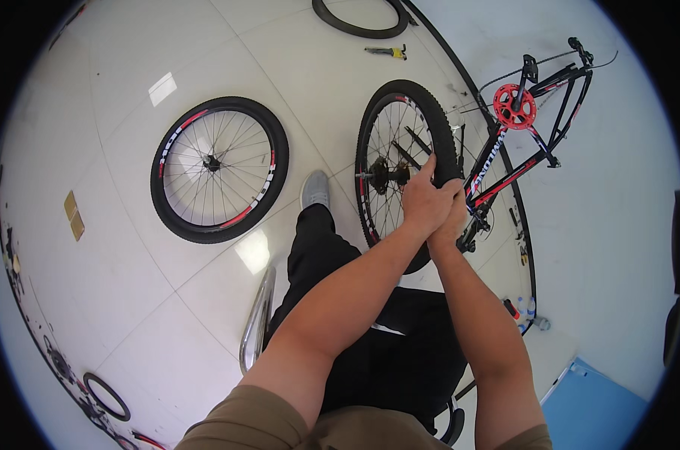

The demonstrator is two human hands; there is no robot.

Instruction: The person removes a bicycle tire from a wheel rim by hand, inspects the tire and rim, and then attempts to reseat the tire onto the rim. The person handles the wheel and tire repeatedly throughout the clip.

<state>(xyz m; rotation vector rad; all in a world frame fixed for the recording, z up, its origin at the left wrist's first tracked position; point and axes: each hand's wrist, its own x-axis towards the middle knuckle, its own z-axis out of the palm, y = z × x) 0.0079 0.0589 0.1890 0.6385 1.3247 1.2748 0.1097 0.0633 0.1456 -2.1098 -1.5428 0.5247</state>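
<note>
An upright rear bicycle wheel [371, 120] with a black knobby tyre, red-and-white rim decals and a sprocket cassette stands between my legs. Both my hands grip its tyre on the right side: my left hand [425, 196] from the near side, thumb pointing up along it, and my right hand [451, 214] just beside and partly behind the left, its fingers mostly hidden. A black-and-red bicycle frame [531, 150] with a red chainring [514, 106] lies just right of the wheel. A second wheel [268, 132], without a cassette, lies flat to the left.
A loose tyre [359, 28] and a yellow-handled tool [395, 52] lie at the top. A chrome seat tube [254, 319] is beside my left leg. More bicycle parts [58, 358] line the left edge. Small tools [522, 247], bottles [530, 307] and a blue board [591, 397] are at right.
</note>
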